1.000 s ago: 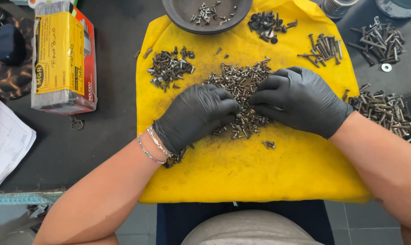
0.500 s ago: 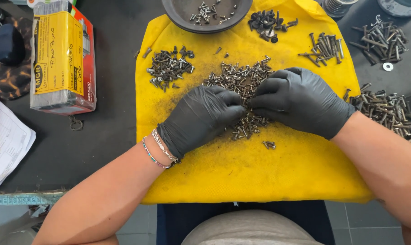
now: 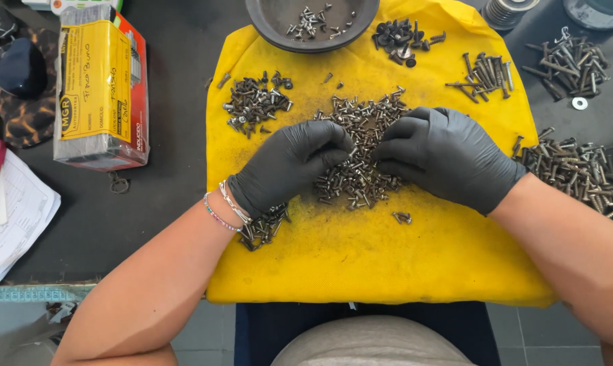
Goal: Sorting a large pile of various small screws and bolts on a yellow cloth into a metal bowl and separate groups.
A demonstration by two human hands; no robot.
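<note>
Gloved hands sorting screws on yellow cloth (image 3: 361,271).
Left hand (image 3: 289,166), fingers curled and pinching in the central screw pile (image 3: 361,146), drawn in closer than a second ago; right hand (image 3: 445,156) likewise pinching at pile's right edge. Sorted heaps around unchanged; picking ongoing.

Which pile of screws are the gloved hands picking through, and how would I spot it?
Find the yellow cloth on the dark table. The pile lies at its middle, between the left hand and right hand. It is the largest, most spread heap of small screws; the other heaps lie untouched around it.
</note>
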